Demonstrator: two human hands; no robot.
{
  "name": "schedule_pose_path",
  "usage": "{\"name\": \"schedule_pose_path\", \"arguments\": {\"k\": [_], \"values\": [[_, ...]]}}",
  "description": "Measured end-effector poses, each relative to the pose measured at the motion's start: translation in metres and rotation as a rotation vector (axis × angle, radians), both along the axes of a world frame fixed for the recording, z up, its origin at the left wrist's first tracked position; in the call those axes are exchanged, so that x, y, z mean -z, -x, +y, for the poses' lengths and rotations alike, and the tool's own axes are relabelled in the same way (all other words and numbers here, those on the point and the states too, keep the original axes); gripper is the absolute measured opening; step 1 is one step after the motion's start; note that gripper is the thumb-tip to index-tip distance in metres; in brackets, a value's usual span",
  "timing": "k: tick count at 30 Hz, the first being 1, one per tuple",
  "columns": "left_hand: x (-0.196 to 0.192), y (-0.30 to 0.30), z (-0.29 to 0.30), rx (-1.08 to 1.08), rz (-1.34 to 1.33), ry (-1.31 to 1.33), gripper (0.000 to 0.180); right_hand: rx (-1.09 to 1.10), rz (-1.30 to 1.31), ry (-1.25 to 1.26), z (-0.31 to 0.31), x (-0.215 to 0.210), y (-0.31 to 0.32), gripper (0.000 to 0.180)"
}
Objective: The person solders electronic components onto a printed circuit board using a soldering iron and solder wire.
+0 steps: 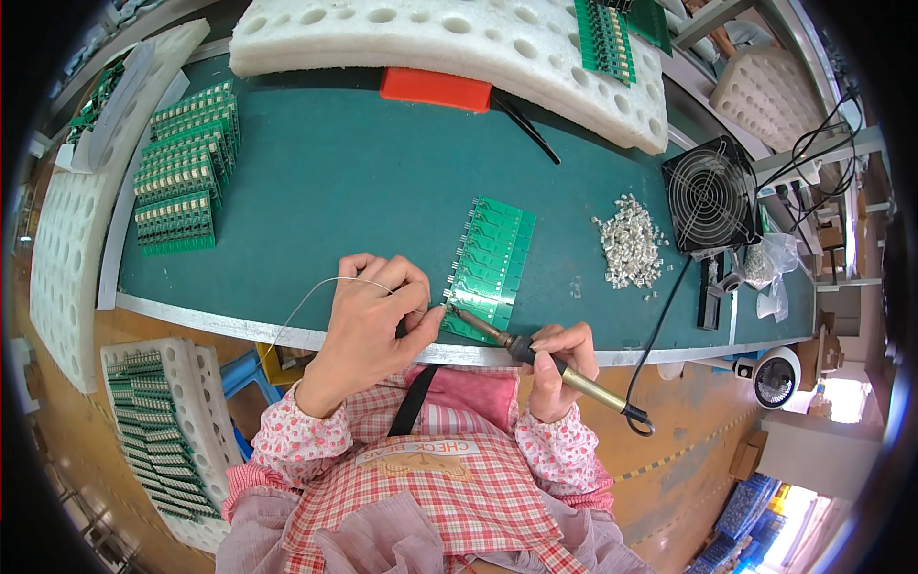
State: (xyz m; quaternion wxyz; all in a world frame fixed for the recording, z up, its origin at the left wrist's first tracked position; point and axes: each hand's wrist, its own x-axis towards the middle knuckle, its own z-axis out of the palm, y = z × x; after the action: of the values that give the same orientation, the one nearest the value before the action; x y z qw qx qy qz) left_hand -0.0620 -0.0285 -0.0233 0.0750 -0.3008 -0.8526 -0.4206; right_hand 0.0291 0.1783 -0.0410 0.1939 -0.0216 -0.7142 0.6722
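A green circuit board panel (pixel 492 258) lies on the teal work mat near its front edge, with a row of small pale parts along its left side. My right hand (pixel 562 368) is closed round the handle of a soldering iron (pixel 514 346), whose tip meets the board's lower left corner. From the left, my left hand (pixel 378 311) pinches a thin solder wire (pixel 311 292) beside that same corner. The wire loops back over the hand and down past the table edge. My fingers partly cover the spot where the wire and tip come together.
At right lies a pile of small silvery parts (pixel 631 241) beside a black fan (pixel 710 194). Stacked circuit boards (pixel 182 172) stand at left. Along the back are a white foam block (pixel 459 33), a red box (pixel 436 88) and black tweezers (pixel 528 128). The iron's cord (pixel 660 330) crosses the right side.
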Motion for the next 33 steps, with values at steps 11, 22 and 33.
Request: {"name": "schedule_pose_path", "arguments": {"k": [11, 22, 33], "values": [[-0.003, -0.006, -0.006, -0.013, -0.019, -0.002, 0.019, 0.154, 0.030, 0.101, -0.006, -0.009, 0.005, 0.022], [-0.002, -0.009, -0.012, 0.093, -0.002, 0.004, 0.019, -0.028, 0.093, 0.150, -0.002, -0.004, -0.002, 0.013], [0.000, -0.008, -0.008, 0.097, 0.024, 0.026, 0.020, 0.006, -0.023, 0.017, -0.006, -0.007, -0.002, 0.022]]}}
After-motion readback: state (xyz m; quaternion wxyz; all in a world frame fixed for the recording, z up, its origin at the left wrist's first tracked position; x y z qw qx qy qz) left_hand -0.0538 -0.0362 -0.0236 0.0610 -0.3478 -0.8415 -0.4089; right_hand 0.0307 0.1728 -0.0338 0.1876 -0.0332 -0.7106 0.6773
